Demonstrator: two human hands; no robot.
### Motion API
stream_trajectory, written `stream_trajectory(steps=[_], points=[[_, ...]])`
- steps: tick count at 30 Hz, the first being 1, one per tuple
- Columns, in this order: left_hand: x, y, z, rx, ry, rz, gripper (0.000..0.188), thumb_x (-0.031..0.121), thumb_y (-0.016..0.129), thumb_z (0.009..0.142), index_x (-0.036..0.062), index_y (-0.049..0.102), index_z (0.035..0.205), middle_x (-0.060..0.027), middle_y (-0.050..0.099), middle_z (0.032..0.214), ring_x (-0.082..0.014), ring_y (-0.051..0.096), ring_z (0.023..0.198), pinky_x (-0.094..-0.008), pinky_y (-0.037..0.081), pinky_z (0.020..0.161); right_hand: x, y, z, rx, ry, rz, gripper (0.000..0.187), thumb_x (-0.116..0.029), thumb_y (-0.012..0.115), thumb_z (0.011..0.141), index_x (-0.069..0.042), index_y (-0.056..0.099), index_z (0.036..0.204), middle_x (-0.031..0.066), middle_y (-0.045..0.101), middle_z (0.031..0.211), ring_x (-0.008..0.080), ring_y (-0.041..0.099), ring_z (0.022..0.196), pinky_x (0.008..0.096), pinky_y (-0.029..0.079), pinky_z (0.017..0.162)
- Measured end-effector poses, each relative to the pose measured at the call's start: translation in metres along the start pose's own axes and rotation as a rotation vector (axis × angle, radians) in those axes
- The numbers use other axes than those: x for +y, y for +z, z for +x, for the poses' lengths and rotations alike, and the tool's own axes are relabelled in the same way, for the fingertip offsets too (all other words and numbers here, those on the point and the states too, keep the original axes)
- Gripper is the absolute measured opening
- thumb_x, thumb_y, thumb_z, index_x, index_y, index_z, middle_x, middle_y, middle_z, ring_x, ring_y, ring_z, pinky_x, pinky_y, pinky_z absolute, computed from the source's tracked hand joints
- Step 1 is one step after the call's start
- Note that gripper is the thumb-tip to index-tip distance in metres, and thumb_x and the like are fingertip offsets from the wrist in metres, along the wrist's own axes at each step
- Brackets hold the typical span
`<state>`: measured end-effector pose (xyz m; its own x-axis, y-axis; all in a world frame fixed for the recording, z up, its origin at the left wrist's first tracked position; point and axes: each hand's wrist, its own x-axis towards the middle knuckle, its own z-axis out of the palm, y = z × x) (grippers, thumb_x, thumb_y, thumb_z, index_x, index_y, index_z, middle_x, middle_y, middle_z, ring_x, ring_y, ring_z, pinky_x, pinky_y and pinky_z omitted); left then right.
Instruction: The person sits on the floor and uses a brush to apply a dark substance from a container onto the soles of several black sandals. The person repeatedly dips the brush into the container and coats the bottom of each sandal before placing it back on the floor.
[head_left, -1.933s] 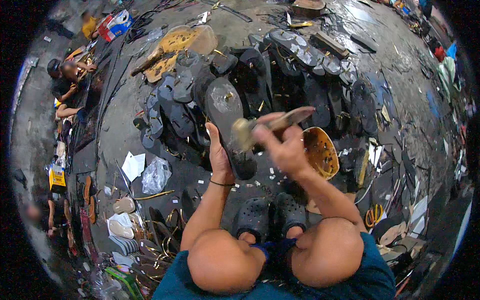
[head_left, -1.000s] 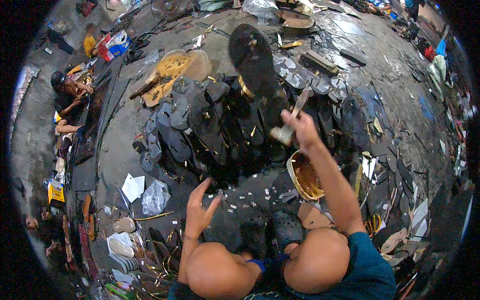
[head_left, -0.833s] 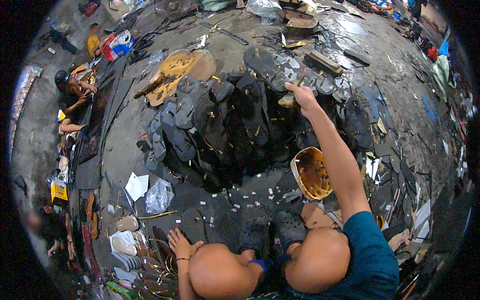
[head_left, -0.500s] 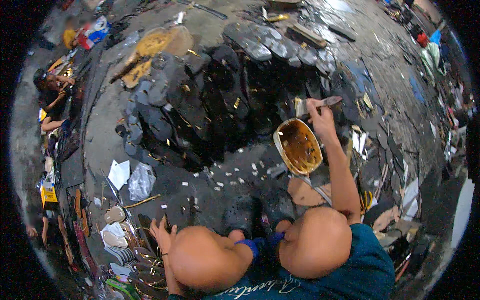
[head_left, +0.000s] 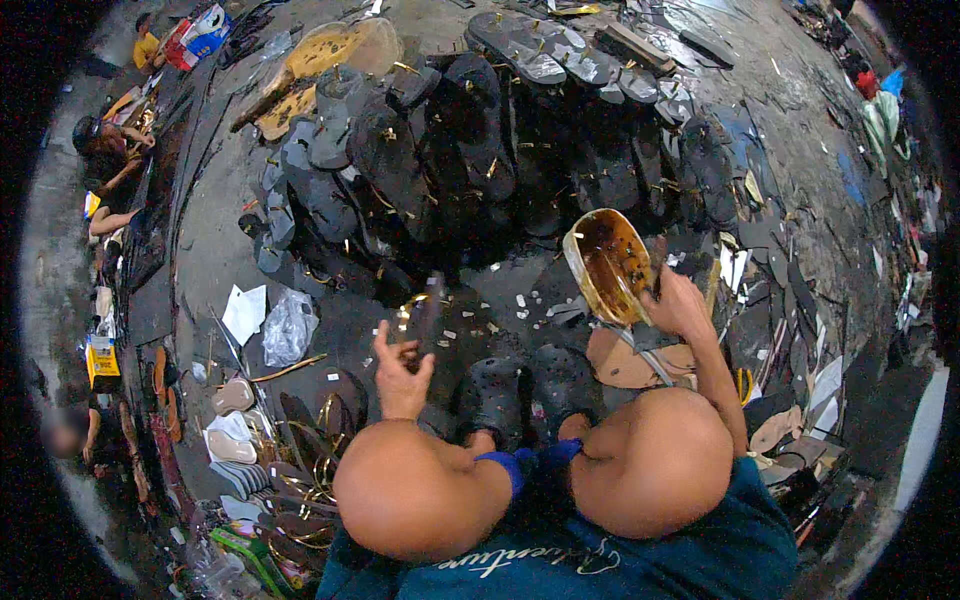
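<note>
Littered floor (head_left: 222,235) fills my view: left hand (head_left: 406,378) spread near a dark piece (head_left: 433,300), right hand (head_left: 682,305) gripping a handle (head_left: 659,258) beside the tub (head_left: 576,268).

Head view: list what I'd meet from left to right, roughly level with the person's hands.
Yellow cardboard box, white sheet of paper, crumpled clear plastic bag, left hand, black perforated clog on the left foot, off-white oval tub with brown-stained inside, right hand.
</note>
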<state>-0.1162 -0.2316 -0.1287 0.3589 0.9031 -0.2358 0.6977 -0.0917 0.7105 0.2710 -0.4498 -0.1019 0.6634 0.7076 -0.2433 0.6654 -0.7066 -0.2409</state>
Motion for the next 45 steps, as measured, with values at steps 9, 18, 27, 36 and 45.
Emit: stream_trajectory(steps=[9,18,27,36,45], points=[[0.000,0.079,0.051,-0.216,0.612,0.402,0.070,0.045,0.061,0.089,0.0009,0.043,0.140,-0.0248,0.033,0.150,-0.0348,0.033,0.138,-0.0426,0.028,0.113,-0.002,0.001,-0.046,-0.420,0.012,0.720,0.038,-0.028,0.068,0.087,0.002,0.062,0.110,0.0148,0.068,0.088,0.0214,0.066,0.081,0.0362,0.052,0.076],[0.092,0.046,0.080,-0.546,-0.188,-1.391,0.051,0.037,0.034,0.103,0.0028,0.047,0.138,-0.0113,0.061,0.126,-0.0222,0.061,0.111,-0.0362,0.051,0.093,-0.201,-0.026,0.026,0.333,-0.557,0.895,0.024,-0.020,0.073,0.085,-0.005,0.066,0.103,0.0107,0.069,0.095,0.0207,0.067,0.086,0.0335,0.052,0.079],[0.095,0.037,0.071,-0.417,-0.076,-1.348,0.045,0.033,0.037,0.101,0.0019,0.054,0.128,-0.0103,0.064,0.118,-0.0224,0.064,0.103,-0.0371,0.053,0.090,-0.209,-0.013,0.012,0.123,-0.678,1.137,0.017,-0.009,0.072,0.084,-0.004,0.067,0.099,0.0112,0.070,0.093,0.0209,0.069,0.085,0.0320,0.052,0.074],[0.129,0.037,0.052,-0.182,0.087,-1.069,0.039,0.031,0.041,0.104,0.0015,0.058,0.122,-0.0059,0.066,0.108,-0.0141,0.064,0.094,-0.0304,0.053,0.083,-0.213,-0.037,0.027,0.573,-0.651,0.939,0.023,-0.016,0.075,0.083,-0.008,0.068,0.103,0.0054,0.068,0.094,0.0228,0.061,0.087,0.0363,0.044,0.080],[0.125,0.032,0.050,-0.034,0.224,-0.974,0.052,0.045,0.034,0.104,0.0012,0.056,0.122,-0.0080,0.065,0.107,-0.0185,0.064,0.093,-0.0349,0.053,0.086,-0.228,-0.030,0.023,0.335,-0.196,1.345,0.020,-0.016,0.068,0.089,-0.003,0.067,0.104,0.0067,0.070,0.093,0.0160,0.064,0.088,0.0310,0.049,0.082]])
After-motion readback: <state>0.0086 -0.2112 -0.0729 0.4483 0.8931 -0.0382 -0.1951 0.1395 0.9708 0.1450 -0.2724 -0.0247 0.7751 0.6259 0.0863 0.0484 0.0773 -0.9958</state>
